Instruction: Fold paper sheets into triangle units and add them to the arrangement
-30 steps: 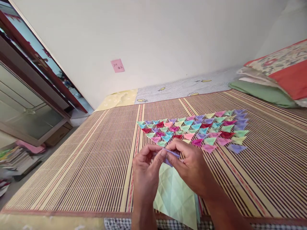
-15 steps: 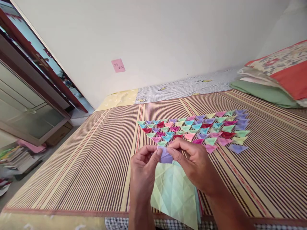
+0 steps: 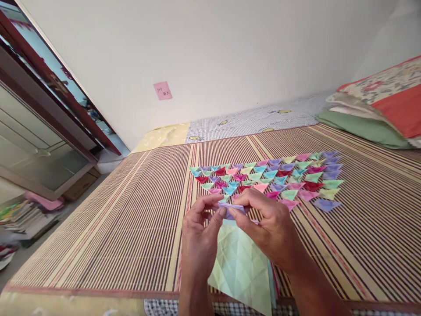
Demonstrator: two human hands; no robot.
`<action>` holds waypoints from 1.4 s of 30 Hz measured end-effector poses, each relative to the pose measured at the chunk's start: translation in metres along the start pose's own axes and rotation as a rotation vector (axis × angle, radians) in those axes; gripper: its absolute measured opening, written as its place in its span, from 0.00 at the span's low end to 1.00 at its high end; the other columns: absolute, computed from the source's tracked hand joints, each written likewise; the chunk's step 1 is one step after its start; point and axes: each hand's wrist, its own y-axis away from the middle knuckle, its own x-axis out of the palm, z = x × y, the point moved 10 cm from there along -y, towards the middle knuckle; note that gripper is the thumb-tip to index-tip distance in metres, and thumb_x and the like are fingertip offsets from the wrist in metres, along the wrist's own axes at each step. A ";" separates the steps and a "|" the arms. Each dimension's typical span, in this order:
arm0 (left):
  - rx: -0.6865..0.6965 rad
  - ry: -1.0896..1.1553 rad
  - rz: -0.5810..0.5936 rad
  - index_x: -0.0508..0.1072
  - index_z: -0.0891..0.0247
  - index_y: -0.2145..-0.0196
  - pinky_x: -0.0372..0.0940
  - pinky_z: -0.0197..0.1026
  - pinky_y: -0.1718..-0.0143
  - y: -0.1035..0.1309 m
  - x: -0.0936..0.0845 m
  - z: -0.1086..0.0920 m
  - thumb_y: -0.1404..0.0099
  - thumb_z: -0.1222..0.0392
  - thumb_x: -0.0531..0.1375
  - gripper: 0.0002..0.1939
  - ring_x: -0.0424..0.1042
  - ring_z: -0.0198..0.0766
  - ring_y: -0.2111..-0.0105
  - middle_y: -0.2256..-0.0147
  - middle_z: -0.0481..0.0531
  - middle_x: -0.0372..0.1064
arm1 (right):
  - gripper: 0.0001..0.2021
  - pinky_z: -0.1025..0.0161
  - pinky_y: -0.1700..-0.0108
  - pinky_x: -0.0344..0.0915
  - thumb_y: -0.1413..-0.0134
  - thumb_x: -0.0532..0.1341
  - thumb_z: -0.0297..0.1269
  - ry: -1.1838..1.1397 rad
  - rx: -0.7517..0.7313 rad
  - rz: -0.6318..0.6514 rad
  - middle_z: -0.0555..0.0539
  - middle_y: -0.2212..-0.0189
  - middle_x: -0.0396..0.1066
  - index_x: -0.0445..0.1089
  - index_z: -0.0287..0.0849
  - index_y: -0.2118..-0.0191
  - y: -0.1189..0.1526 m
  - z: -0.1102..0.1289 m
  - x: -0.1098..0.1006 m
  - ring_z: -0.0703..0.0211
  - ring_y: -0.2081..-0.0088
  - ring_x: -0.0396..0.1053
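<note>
A small folded piece of purple paper (image 3: pixel 234 212) is pinched between my two hands, above the mat. My left hand (image 3: pixel 202 230) grips its left side with thumb and fingers, and my right hand (image 3: pixel 268 224) grips its right side; both thumbs press on its near face. Below the hands lies a stack of creased paper sheets (image 3: pixel 241 263), pale green on top. Just beyond, rows of folded paper triangles (image 3: pixel 269 174) in many colours are spread on the mat, a few partly hidden by my fingers.
A striped mat (image 3: pixel 115 219) covers the bed. Folded bedding (image 3: pixel 378 105) is piled at the back right. A pink note (image 3: pixel 162 90) is stuck on the white wall. On the left stand a glass-panelled door (image 3: pixel 39 140) and a stack of papers (image 3: pixel 23 219) on the floor.
The purple paper has tilted so that its folded upper edge shows more, and it has shifted slightly right. My left hand has moved a little right, and both thumbs have come closer together.
</note>
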 end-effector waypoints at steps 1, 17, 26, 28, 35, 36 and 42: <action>0.023 -0.087 -0.033 0.81 0.55 0.56 0.67 0.35 0.63 0.001 -0.004 -0.004 0.34 0.59 0.69 0.08 0.73 0.35 0.65 0.62 0.49 0.77 | 0.08 0.60 0.65 0.62 0.34 0.62 0.31 0.070 -0.065 -0.019 0.52 0.72 0.68 0.69 0.44 0.68 0.000 0.005 -0.002 0.58 0.69 0.66; -0.098 0.218 -0.050 0.75 0.59 0.44 0.62 0.32 0.72 -0.002 -0.006 0.020 0.32 0.55 0.68 0.20 0.65 0.30 0.76 0.77 0.41 0.66 | 0.03 0.54 0.54 0.67 0.35 0.65 0.33 0.089 -0.173 -0.107 0.46 0.61 0.76 0.73 0.44 0.57 0.005 0.026 -0.005 0.52 0.57 0.73; 0.026 0.123 -0.018 0.74 0.58 0.49 0.69 0.34 0.64 0.001 0.007 0.007 0.30 0.57 0.66 0.13 0.72 0.33 0.68 0.68 0.46 0.73 | 0.09 0.67 0.74 0.63 0.44 0.69 0.42 -0.507 0.495 -0.027 0.53 0.77 0.69 0.74 0.43 0.67 0.008 -0.052 0.011 0.64 0.76 0.66; 0.047 0.169 -0.039 0.74 0.57 0.52 0.72 0.35 0.59 0.001 0.005 0.004 0.32 0.59 0.68 0.12 0.76 0.35 0.62 0.62 0.48 0.76 | 0.09 0.69 0.76 0.60 0.45 0.69 0.42 -0.550 0.518 -0.085 0.55 0.80 0.66 0.73 0.43 0.69 0.008 -0.052 0.009 0.66 0.78 0.63; 0.072 0.128 0.054 0.82 0.57 0.62 0.72 0.32 0.59 0.002 0.011 -0.003 0.33 0.63 0.67 0.03 0.77 0.34 0.61 0.61 0.50 0.78 | 0.09 0.69 0.76 0.63 0.45 0.69 0.42 -0.679 0.585 -0.184 0.54 0.74 0.69 0.70 0.44 0.68 0.015 -0.063 0.008 0.66 0.76 0.64; 0.071 0.138 0.076 0.83 0.57 0.61 0.72 0.33 0.57 0.001 0.012 -0.002 0.33 0.63 0.67 0.04 0.77 0.35 0.59 0.59 0.51 0.78 | 0.09 0.69 0.75 0.64 0.45 0.69 0.42 -0.692 0.588 -0.193 0.54 0.73 0.69 0.70 0.45 0.67 0.015 -0.064 0.009 0.66 0.76 0.65; 0.082 0.143 0.116 0.85 0.56 0.56 0.72 0.34 0.57 -0.001 0.012 0.001 0.35 0.64 0.68 0.10 0.76 0.39 0.55 0.53 0.54 0.77 | 0.10 0.68 0.72 0.67 0.45 0.70 0.40 -0.661 0.527 -0.205 0.53 0.70 0.71 0.68 0.45 0.64 0.012 -0.054 0.005 0.64 0.72 0.70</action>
